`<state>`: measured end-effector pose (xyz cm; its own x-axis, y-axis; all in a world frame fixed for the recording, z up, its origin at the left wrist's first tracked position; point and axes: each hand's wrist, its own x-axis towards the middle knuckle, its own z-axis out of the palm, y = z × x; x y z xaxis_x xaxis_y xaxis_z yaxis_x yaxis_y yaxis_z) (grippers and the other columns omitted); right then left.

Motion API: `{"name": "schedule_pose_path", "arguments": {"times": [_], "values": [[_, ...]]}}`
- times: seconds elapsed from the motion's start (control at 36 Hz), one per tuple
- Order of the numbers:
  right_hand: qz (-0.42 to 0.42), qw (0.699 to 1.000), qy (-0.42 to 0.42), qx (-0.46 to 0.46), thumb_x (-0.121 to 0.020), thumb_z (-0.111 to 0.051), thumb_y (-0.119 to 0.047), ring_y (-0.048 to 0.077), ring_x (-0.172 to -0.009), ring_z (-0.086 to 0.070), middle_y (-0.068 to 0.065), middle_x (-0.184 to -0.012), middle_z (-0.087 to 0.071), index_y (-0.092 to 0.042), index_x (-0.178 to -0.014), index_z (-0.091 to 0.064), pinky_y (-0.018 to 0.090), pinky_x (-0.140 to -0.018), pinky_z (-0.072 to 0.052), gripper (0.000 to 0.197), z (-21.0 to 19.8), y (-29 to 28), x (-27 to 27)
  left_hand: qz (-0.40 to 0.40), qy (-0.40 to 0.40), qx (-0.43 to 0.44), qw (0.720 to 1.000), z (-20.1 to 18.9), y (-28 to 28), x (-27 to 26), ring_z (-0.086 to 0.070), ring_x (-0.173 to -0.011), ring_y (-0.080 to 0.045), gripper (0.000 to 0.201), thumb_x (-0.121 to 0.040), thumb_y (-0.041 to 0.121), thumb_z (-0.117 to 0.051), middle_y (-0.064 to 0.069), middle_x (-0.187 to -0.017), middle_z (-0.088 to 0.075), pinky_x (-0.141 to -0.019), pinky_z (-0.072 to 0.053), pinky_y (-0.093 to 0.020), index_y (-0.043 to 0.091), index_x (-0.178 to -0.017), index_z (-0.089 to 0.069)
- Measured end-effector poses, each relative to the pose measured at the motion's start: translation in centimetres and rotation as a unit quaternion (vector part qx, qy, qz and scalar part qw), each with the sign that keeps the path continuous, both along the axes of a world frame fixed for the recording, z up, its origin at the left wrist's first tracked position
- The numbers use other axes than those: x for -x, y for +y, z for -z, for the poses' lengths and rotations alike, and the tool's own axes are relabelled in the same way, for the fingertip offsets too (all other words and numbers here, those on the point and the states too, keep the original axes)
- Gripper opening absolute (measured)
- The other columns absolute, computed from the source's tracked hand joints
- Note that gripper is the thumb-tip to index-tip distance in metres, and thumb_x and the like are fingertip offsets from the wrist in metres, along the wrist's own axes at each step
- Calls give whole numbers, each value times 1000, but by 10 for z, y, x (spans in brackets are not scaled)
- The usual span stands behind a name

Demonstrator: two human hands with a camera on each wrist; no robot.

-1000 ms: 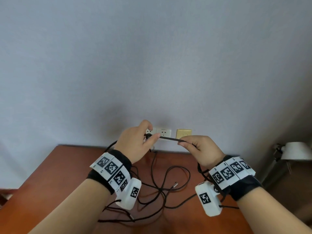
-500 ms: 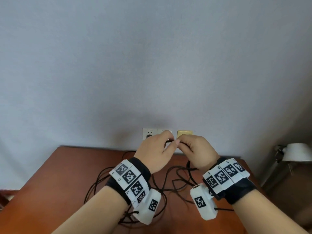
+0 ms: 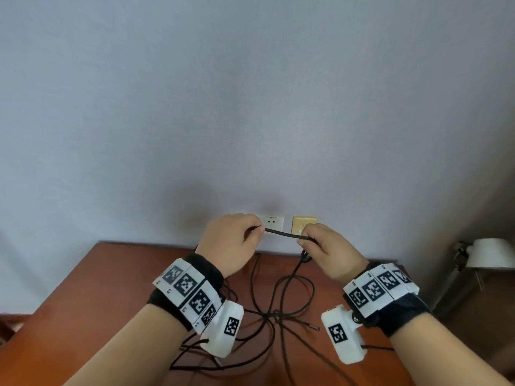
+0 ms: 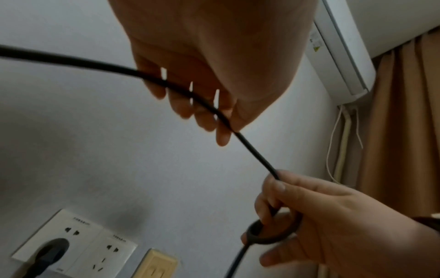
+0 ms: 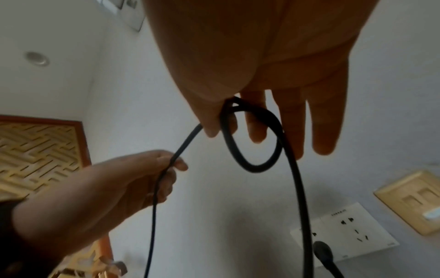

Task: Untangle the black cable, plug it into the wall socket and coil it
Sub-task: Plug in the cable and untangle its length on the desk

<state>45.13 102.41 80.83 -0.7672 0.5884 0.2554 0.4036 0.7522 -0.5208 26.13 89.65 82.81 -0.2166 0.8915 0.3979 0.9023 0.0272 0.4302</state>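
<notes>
Both hands hold a short, taut stretch of the black cable (image 3: 281, 234) in front of the wall sockets (image 3: 271, 222). My left hand (image 3: 255, 231) has its fingers curled round the cable (image 4: 252, 150). My right hand (image 3: 305, 238) pinches it and keeps a small loop (image 5: 252, 143) under its fingers; the same loop (image 4: 273, 234) shows in the left wrist view. A black plug (image 4: 47, 252) sits in the left socket, and the plug (image 5: 322, 250) is also seen from the right wrist. Loose cable lies in crossing loops (image 3: 278, 302) on the brown table (image 3: 83, 302).
A yellow wall plate (image 3: 304, 225) is right of the sockets. A white lamp (image 3: 490, 252) stands beyond the table's right edge. The cable's free end (image 3: 313, 326) lies on the table between my wrists. An air conditioner (image 4: 340, 47) and curtain (image 4: 404, 131) are on the right.
Half a second ago my hands met in front of the sockets. They have since drawn apart, with a new stretch of cable between them and a small loop held in the right hand.
</notes>
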Motion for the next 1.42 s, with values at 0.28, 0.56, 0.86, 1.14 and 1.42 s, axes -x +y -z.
{"name": "schedule_pose_path", "arguments": {"times": [0.28,0.56,0.86,1.14,1.42], "values": [[-33,997,57,50,-81,-69,-36,12,-79,-55,0,-86,-57,-21,-87,-55,28,-71,-48,21,-1,-15,11,124,-5,95,988,6,4,-32,-56,-74,-12,32,-79,47,-41,7,-82,-64,-69,-49,-33,31,-100,-59],[-39,944,171,280,-70,-77,-25,16,-98,-66,3,-107,-67,-17,-106,-61,33,-93,-51,39,1,-13,-2,139,-103,43,984,12,-2,-24,-59,-83,-9,34,-97,46,-36,7,-89,-67,-78,-48,-38,28,-102,-64],[-41,975,136,173,-93,-56,-12,7,-65,-63,-9,-69,-66,-31,-98,-69,16,-72,-46,24,2,-22,3,116,-230,13,966,8,-6,-21,-52,-67,0,23,-102,25,-41,17,-68,-57,-67,-40,-18,25,-100,-63],[-23,979,132,151,-81,-72,-19,16,-61,-64,6,-69,-67,-14,-75,-67,39,-66,-53,9,10,-22,4,120,-191,89,970,6,-4,-20,-62,-75,-4,26,-97,32,-51,13,-74,-71,-79,-46,-23,34,-76,-66],[-67,945,138,288,-90,-59,-8,19,-66,-64,8,-78,-71,1,-82,-59,26,-68,-52,12,10,-23,3,77,-266,120,954,3,3,-20,-51,-65,-1,29,-103,22,-37,7,-73,-57,-63,-41,-10,19,-78,-51]]}}
